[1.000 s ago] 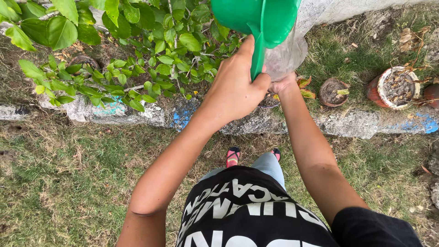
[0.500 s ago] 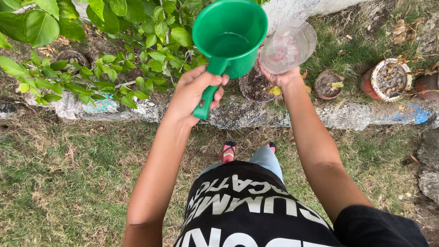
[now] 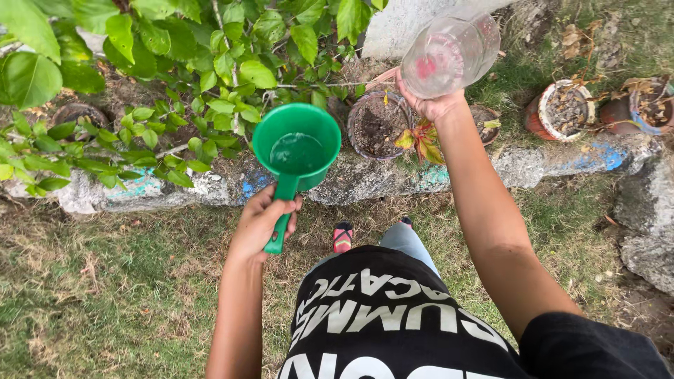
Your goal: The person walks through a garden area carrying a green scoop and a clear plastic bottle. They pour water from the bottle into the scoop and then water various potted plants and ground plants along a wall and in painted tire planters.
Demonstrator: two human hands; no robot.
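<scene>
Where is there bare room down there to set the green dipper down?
The grass left of the left hand, below the stone curb, lies open. Grass right of the right arm, before the rocks, too. The ledge above is crowded: leafy branches, soil pots.

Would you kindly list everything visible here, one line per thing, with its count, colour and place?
dipper: one, green, with a little water inside, held by its handle at centre left.
clear bottle: one, transparent, held tilted at upper right.
dark pot: one, soil inside, on the stone ledge at centre.
red-leaved plant: one, beside the dark pot.
orange pot: one, on the ledge at right.
leafy shrub: green, upper left.
stone ledge: grey with blue patches, across the middle.
grass: patchy green, below.
sandals: pink straps, on the person's feet.
left hand: grips the dipper's handle.
right hand: holds the bottle.
</scene>
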